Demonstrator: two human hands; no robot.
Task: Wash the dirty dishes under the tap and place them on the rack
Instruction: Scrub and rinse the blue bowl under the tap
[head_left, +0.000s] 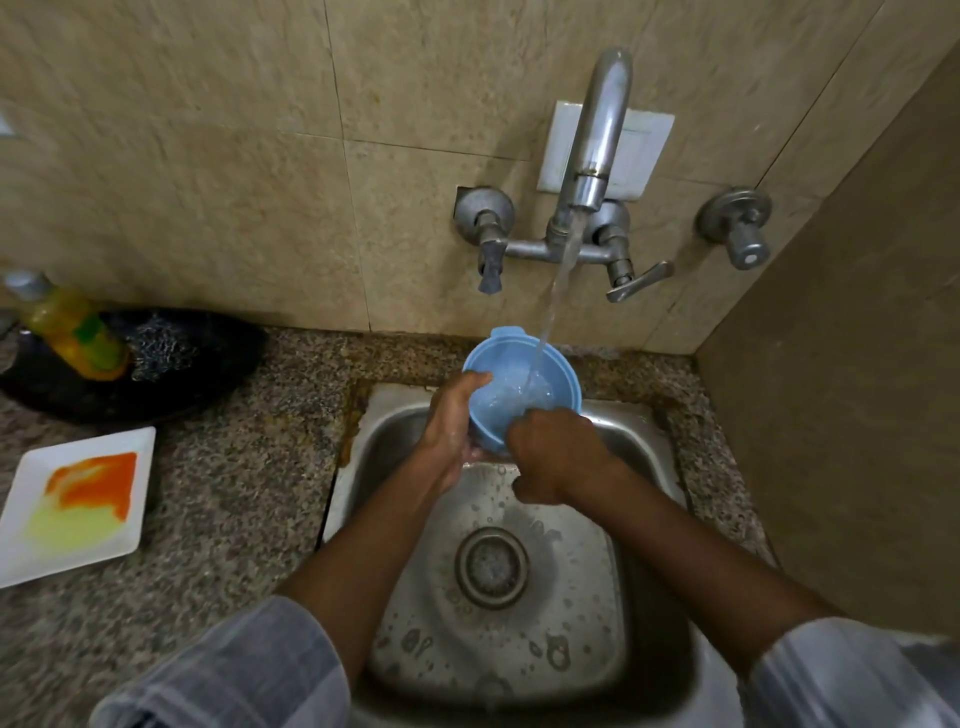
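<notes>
Two striped sleeves (234, 670) are framing the bottom edge, with bare forearms reaching forward over the steel sink (395, 519), where the drain (492, 566) is sitting among water drops. Farther in, the left hand (452, 431) is gripping the blue bowl (511, 374) from its left side, thumb hooking over the rim and fingers wrapping under the base. The right hand (558, 452) is curling at the bowl's near rim, its fingertips hidden inside the bowl, so how far it is opened cannot be told. The bowl is hanging above the back of the sink, tilting toward the person, and water is falling into it from the tap (597, 140). On the counter to the left, a white plate (78, 506) smeared orange and yellow is lying; beyond it a yellow bottle (67, 327) is resting on a black pan (171, 374). Its label is too blurred to read.
</notes>
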